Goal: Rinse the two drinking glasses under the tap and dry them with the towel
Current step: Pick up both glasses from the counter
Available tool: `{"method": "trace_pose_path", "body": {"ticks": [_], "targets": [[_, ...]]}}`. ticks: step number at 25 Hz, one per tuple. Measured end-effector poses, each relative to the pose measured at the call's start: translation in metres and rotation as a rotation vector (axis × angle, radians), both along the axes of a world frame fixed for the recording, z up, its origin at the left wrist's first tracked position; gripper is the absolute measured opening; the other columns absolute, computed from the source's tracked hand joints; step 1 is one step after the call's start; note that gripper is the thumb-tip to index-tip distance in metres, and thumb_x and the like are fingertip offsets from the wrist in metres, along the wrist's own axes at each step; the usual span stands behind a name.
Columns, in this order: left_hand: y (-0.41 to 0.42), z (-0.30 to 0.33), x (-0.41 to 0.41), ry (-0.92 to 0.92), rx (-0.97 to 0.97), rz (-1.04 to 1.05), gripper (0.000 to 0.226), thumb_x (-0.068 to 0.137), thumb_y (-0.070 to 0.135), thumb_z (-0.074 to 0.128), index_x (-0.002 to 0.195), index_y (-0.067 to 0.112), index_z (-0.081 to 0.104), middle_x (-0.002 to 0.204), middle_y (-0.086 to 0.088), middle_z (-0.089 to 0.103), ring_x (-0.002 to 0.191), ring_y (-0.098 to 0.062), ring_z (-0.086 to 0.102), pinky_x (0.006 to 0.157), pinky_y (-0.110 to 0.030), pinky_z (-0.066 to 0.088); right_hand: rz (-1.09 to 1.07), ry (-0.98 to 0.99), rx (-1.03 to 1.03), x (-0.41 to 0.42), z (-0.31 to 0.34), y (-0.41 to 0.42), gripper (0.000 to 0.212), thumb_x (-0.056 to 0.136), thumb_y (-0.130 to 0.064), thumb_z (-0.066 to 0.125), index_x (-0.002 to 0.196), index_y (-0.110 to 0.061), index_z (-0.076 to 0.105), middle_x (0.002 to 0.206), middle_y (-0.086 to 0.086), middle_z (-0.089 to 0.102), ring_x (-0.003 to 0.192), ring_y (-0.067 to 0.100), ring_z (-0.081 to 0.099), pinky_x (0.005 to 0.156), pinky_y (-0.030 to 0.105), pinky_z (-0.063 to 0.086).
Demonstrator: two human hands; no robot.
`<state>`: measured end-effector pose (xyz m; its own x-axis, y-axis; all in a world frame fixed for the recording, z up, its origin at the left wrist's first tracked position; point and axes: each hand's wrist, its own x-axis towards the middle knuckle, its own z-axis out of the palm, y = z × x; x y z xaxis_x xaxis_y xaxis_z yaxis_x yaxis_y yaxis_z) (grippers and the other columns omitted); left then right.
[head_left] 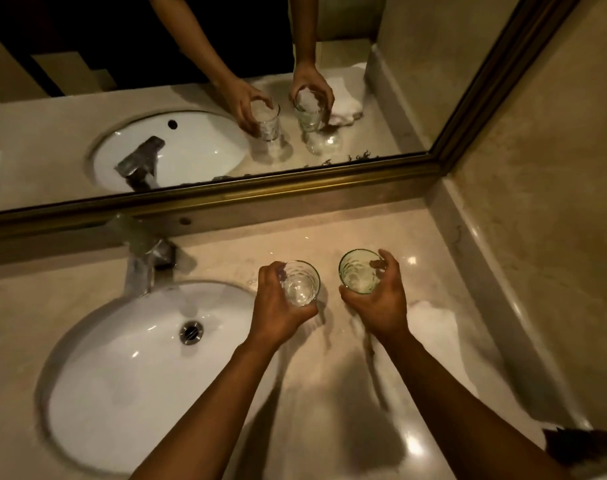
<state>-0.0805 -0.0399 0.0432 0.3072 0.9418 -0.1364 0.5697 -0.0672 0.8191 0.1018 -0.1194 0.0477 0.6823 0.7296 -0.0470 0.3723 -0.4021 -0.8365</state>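
Note:
Two clear patterned drinking glasses stand upright on the beige counter to the right of the sink. My left hand (278, 303) wraps the left glass (300, 284) from the near side. My right hand (378, 299) wraps the right glass (357, 271), which has a greenish tint, thumb at its near side and fingers over the far rim. Whether the glasses rest on the counter or hang just above it I cannot tell. A white towel (433, 320) lies crumpled on the counter just right of my right wrist. The chrome tap (146, 268) stands behind the basin; no water shows.
The white oval sink (97, 386) with a metal drain (191, 332) fills the left. A brass-framed mirror (226, 192) runs along the back and reflects both hands and glasses. A beige wall with a raised ledge (485, 271) closes the right side.

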Motion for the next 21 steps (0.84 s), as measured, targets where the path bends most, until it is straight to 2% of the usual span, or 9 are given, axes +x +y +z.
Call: {"method": "trace_pose_path", "body": {"ticks": [4,6,8,11,14,17,21], "targets": [[-0.031,0.018,-0.088,-0.049,-0.038,0.016,0.093,0.052,0.034,0.090,0.131,0.024,0.042,0.125,0.004,0.045,0.110,-0.014,0.053,0.091,-0.027,0.049,0.042,0.023,-0.032,-0.086,0.015,-0.023,0.099,0.058,-0.022,0.092,0.141,-0.021,0.038,0.129,0.001,0.047,0.109,0.008,0.050,0.091,0.019,0.042],[-0.041,0.022,-0.128,-0.060,-0.052,0.036,0.090,0.054,0.029,0.091,0.128,0.029,0.041,0.126,0.006,0.049,0.110,-0.012,0.055,0.090,-0.024,0.048,0.067,0.064,-0.032,-0.122,0.015,-0.032,0.098,0.059,-0.019,0.091,0.141,-0.022,0.039,0.126,-0.002,0.044,0.109,0.008,0.049,0.094,0.022,0.044],[-0.049,0.026,-0.170,-0.043,-0.053,0.071,0.092,0.055,0.027,0.092,0.131,0.028,0.040,0.126,0.007,0.050,0.112,-0.014,0.055,0.091,-0.025,0.047,0.138,0.086,-0.020,-0.160,0.014,-0.040,0.098,0.059,-0.018,0.091,0.142,-0.022,0.038,0.125,-0.005,0.043,0.111,0.011,0.051,0.093,0.022,0.045],[-0.057,0.030,-0.221,-0.014,-0.030,0.138,0.092,0.055,0.028,0.092,0.131,0.025,0.040,0.125,0.008,0.048,0.111,-0.016,0.055,0.090,-0.026,0.046,0.245,0.119,-0.020,-0.206,0.014,-0.044,0.097,0.059,-0.014,0.089,0.141,-0.021,0.038,0.128,-0.002,0.046,0.114,0.015,0.054,0.087,0.014,0.043],[-0.063,0.037,-0.258,-0.008,-0.021,0.228,0.090,0.057,0.026,0.092,0.131,0.022,0.041,0.126,0.006,0.047,0.110,-0.014,0.055,0.088,-0.023,0.045,0.334,0.119,-0.027,-0.235,0.020,-0.038,0.097,0.058,-0.018,0.088,0.141,-0.024,0.037,0.128,-0.003,0.047,0.112,0.015,0.056,0.089,0.021,0.048],[-0.069,0.042,-0.288,0.005,-0.012,0.317,0.093,0.058,0.028,0.091,0.136,0.021,0.040,0.129,0.004,0.049,0.114,-0.014,0.056,0.093,-0.033,0.052,0.435,0.121,-0.012,-0.256,0.023,-0.026,0.097,0.058,-0.019,0.088,0.141,-0.026,0.037,0.127,-0.006,0.047,0.111,0.014,0.056,0.090,0.027,0.051],[-0.080,0.054,-0.321,0.033,-0.013,0.473,0.093,0.061,0.022,0.093,0.138,0.018,0.042,0.128,0.002,0.052,0.116,-0.015,0.057,0.096,-0.035,0.052,0.585,0.176,-0.033,-0.283,0.023,-0.010,0.099,0.059,-0.023,0.087,0.143,-0.029,0.035,0.129,-0.005,0.045,0.113,0.016,0.056,0.092,0.030,0.052]]}}
